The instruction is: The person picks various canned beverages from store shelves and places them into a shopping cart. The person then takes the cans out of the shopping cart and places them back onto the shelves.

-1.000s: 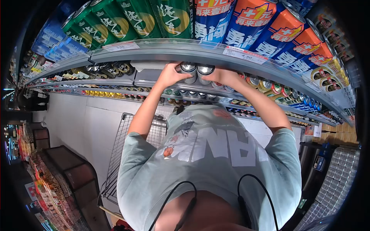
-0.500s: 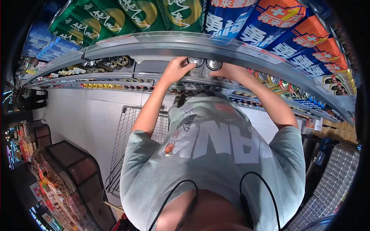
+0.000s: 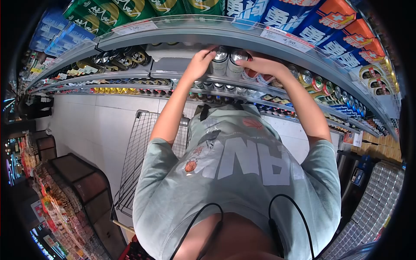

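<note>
Two silver-white drink cans stand upright side by side on the shelf below the top one: a left can (image 3: pixel 219 65) and a right can (image 3: pixel 235 68). My left hand (image 3: pixel 200 65) is at the left can's outer side, thumb and fingers closed at its upper edge. My right hand (image 3: pixel 266 66) reaches in from the other side, its thumb across the front of the right can near the top. The fingertips of both hands are partly hidden behind the cans and under the upper shelf edge.
Above, the top shelf edge (image 3: pixel 186 26) carries green cans (image 3: pixel 162 6) and blue-and-orange cans (image 3: pixel 318 30). More cans (image 3: pixel 323 84) line the shelf at right. A wire shopping cart (image 3: pixel 141 143) stands by my body. Packaged goods (image 3: pixel 60 208) fill a display at lower left.
The view has shifted, so the top shelf sits higher and more of both cans' fronts shows. My right fingers now lie straighter; both hands stay at the cans.
</note>
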Available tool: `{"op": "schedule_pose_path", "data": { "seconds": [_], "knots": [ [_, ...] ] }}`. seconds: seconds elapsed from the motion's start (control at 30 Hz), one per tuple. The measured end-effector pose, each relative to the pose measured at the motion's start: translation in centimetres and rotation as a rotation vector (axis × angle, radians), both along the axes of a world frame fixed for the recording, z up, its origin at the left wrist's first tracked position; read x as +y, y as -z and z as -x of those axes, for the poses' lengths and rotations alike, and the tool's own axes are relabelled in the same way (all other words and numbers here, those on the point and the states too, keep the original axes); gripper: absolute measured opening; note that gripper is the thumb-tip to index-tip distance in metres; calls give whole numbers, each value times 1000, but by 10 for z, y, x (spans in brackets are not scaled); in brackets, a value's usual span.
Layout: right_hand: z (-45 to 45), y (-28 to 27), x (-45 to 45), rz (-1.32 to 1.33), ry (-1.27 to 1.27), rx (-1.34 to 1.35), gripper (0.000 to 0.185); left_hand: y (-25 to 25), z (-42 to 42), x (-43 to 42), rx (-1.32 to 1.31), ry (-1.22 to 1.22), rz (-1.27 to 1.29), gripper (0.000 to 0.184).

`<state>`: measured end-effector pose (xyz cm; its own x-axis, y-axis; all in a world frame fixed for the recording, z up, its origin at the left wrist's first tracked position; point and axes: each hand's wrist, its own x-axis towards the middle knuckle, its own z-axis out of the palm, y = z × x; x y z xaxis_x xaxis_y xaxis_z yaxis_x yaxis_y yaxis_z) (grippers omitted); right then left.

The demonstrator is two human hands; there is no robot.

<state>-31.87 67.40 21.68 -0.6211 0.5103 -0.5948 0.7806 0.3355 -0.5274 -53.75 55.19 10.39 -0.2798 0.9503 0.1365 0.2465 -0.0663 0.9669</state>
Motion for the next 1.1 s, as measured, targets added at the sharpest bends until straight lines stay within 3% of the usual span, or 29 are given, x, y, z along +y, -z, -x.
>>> {"op": "schedule_pose_path", "data": {
  "seconds": [0.13, 0.23, 0.33, 0.37, 0.47, 0.57, 0.63, 0.77, 0.83, 0.87, 1.1],
  "knots": [
    [-19, -24, -17, -67, 38, 110, 90, -4, 0, 6, -72, 55, 5, 42],
    [-38, -38, -32, -154, 62, 201, 73, -11, -7, -1, -60, -17, 31, 46],
    [-69, 23, -26, -486, 17, 767, 59, 3, -17, -10, 67, -220, -162, 46],
    [-80, 17, -44, -405, 102, 823, 43, 3, -24, -22, 24, -292, -187, 42],
    [-128, 43, -77, -179, 198, 1006, 26, 11, -52, -85, -36, -469, -184, 34],
    [-189, 74, -113, -123, 265, 928, 30, 63, -79, -171, -86, -614, 42, 35],
    [-217, 123, -130, 101, 412, 1047, 33, 125, -94, -241, -94, -679, 49, 35],
    [-230, 206, -177, 480, 709, 1028, 27, 163, -144, -391, -166, -938, 268, 37],
    [-217, 208, -219, 605, 835, 939, 24, 161, -160, -455, -240, -1084, 362, 38],
    [-212, 217, -235, 660, 772, 957, 23, 180, -158, -489, -271, -1146, 308, 38],
    [-194, 197, -295, 761, 548, 831, 20, 157, -183, -579, -108, -1381, 502, 38]
  ]
}}
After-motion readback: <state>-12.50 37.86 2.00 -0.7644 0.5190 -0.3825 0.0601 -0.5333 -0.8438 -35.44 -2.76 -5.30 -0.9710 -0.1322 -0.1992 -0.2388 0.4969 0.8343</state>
